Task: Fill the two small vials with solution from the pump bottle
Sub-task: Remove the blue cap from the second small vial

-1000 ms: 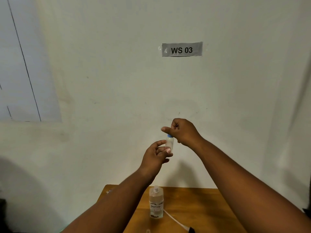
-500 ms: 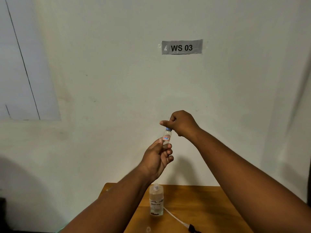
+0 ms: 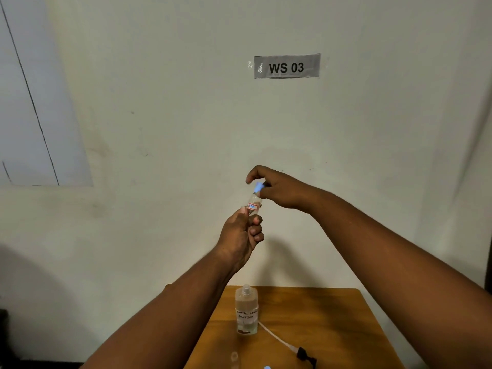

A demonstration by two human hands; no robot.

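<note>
left hand (image 3: pixel 241 235) gripping vial (image 3: pixel 253 207), right hand (image 3: pixel 279 189) pinching cap (image 3: pixel 258 186)

Small clear vial (image 3: pixel 253 207), blue cap (image 3: pixel 258 187), red-bordered label, held tilted mid-air. Pump bottle (image 3: pixel 246 310) upright on table, open-topped; pump head with tube (image 3: pixel 282 340) lying right.

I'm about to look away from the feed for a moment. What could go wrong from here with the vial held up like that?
The vial is held tilted in mid-air, only the left hand gripping its lower part. If the right hand at the blue cap loosens it, liquid could spill, or the vial could slip and drop. The bottle stands without its pump, which lies on the table; a falling vial could topple it.
</note>
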